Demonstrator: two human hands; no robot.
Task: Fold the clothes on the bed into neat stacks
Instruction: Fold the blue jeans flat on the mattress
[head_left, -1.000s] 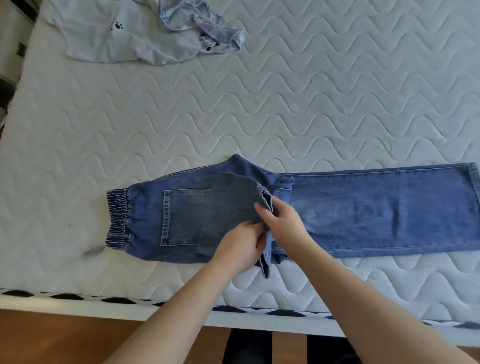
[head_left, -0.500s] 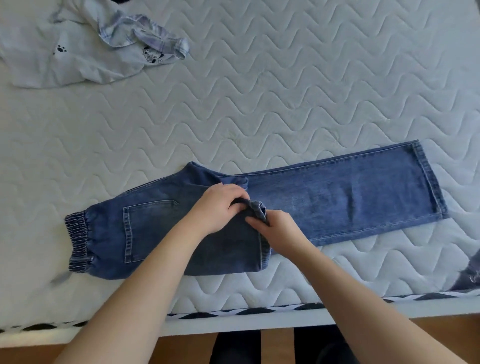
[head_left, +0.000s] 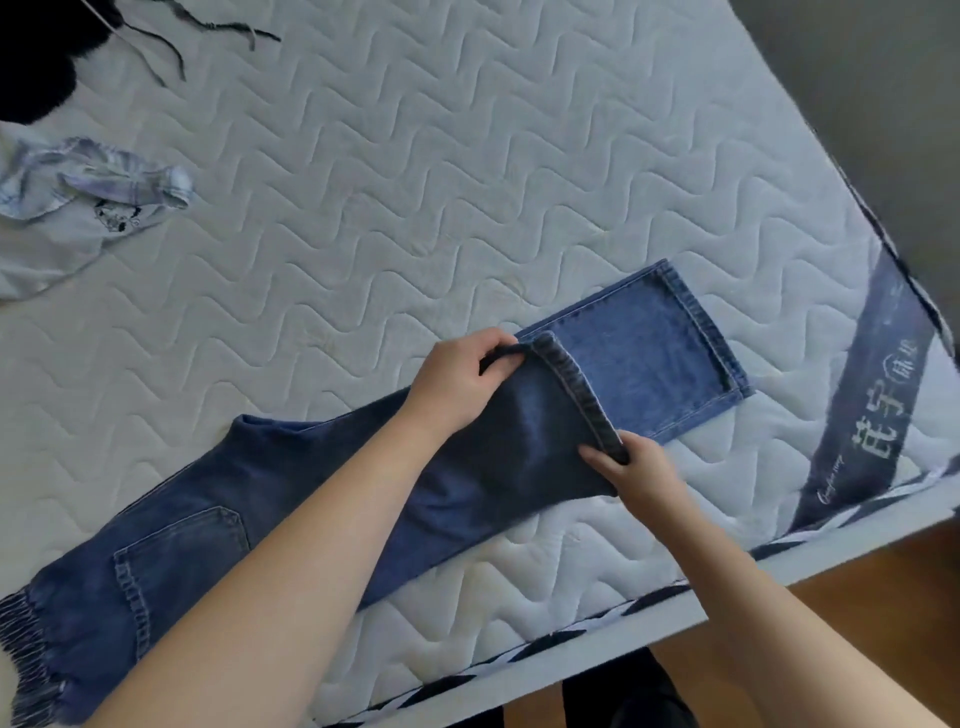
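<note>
On the white quilted mattress (head_left: 467, 171), both hands hold the upper hem of the blue denim jeans (head_left: 291, 499).
Left hand (head_left: 457, 384): fingers curled round the hem's far corner. Right hand (head_left: 631, 470): thumb and fingers pinch the hem's near corner. Lower leg's hem lies flat just beyond the fingers; elastic waistband sits well away at the near left edge. Pale crumpled printed garment (head_left: 67, 208) and black clothing with cords (head_left: 36, 57) lie far off to the left of the fingers.
</note>
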